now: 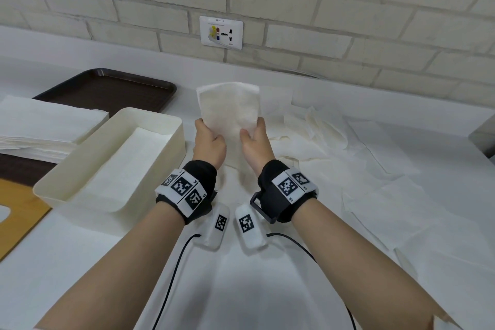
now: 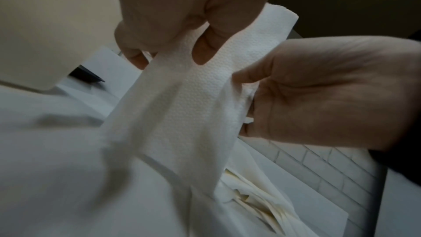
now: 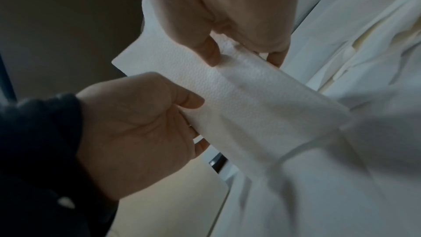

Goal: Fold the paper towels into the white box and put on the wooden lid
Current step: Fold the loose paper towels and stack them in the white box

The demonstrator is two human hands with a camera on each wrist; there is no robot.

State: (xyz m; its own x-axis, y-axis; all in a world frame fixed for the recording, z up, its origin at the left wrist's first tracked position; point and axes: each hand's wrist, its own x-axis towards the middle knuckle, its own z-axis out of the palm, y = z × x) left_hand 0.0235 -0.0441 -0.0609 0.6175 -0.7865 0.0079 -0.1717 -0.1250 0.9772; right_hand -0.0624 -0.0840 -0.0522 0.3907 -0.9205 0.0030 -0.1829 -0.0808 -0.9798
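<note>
White paper towel (image 1: 229, 110) is being held upright, left grip (image 1: 210, 140) and right grip (image 1: 254, 139) pinching its sides, white box (image 1: 150, 118) sitting at nine o'clock

Both forearms reach forward side by side, each wrist wrapped in a black band. The left hand (image 1: 209, 142) and the right hand (image 1: 255, 142) are raised close together, palms turned toward each other. Each pinches one side edge of the same paper towel (image 1: 230, 110), thumb on the near face and curled fingers (image 2: 202, 51) behind it. The two hands are near each other but do not touch.
</note>
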